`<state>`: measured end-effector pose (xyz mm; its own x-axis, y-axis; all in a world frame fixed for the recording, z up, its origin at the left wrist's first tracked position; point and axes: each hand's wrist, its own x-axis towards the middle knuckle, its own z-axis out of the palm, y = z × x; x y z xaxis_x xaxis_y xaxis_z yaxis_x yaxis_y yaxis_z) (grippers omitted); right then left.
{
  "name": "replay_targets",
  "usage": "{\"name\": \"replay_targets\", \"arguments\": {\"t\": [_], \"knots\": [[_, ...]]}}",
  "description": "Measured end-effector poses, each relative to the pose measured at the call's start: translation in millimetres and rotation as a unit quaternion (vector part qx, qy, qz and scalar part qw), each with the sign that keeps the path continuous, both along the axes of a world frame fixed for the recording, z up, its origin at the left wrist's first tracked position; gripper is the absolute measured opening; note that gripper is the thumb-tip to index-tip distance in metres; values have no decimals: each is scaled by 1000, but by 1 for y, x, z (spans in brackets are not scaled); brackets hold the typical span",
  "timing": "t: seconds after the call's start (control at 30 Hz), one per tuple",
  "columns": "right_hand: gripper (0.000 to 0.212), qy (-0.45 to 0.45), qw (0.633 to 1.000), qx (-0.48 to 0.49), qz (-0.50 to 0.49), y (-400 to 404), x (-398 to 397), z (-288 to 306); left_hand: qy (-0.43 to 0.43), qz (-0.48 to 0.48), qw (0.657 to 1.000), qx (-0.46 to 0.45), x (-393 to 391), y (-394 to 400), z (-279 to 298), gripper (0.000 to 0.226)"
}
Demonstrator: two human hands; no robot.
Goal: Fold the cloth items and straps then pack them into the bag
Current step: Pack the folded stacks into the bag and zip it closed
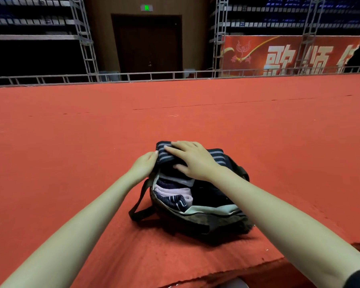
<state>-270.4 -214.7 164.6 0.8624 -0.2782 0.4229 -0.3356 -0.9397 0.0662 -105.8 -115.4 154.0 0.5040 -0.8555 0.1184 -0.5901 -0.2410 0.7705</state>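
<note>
Big hall here, dark tiered seating and metal truss towers [84, 38] at the back, a red banner [289, 56] with white characters on the right, and a huge stretch of red carpet [175, 113] covering a raised stage that runs right up to the person. The carpet looks like thin felt, a bit wrinkled and frayed at the near edge.

On it sits the bag [206, 221], dark, soft and slouchy, unzipped with a pale lining rim showing and a black webbing strap [139, 204] looping out to its left. Inside there's already a stack of folded stuff: navy, lilac and striped knit pieces packed side by side.

Looks like we're in the packing step, pretty far along. A folded striped cloth [164, 155], dark with grey bands, thick and ribbed-looking, sits at the far mouth of the bag. The right hand [192, 161] lies flat on top of it, fingers spread and straight, pressing down. The left hand [144, 164] is at the cloth's left end with fingers curled against it, seemingly pinching the edge, though the fingertips are hidden.

Next move probably needs a steady push down and inward so the bundle slides in without unfolding.
</note>
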Motion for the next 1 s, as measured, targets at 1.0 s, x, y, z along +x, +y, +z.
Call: {"name": "replay_targets", "arguments": {"t": [1.0], "knots": [[45,115,989,55,-81,-9,14,-4,105,10,964,-242,-19,25,9,51]]}}
